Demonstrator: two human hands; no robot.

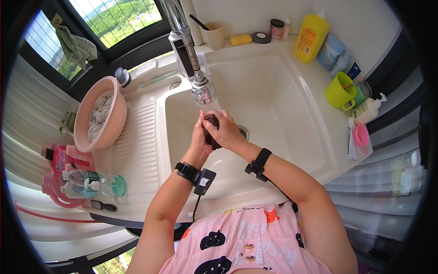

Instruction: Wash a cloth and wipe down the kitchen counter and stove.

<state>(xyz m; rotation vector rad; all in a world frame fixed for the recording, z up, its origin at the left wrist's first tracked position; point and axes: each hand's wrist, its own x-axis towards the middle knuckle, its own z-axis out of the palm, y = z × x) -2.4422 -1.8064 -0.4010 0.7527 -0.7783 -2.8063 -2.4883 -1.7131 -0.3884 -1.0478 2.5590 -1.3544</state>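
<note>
My left hand and my right hand both grip a wet, dark cloth-like item, bunched up between my palms and fingers. They are just below the chrome faucet head, and water runs from it onto the item and my fingertips. Under my hands is the basin of a white sink. Its metal drain shows beside my right hand, partly hidden by it. What exactly the dark item is, I cannot tell.
On the ribbed drainboard at left stands a pink basin with pale cloth, near several bottles and a black brush. A yellow bottle, a green mug and a pump bottle line the right rim.
</note>
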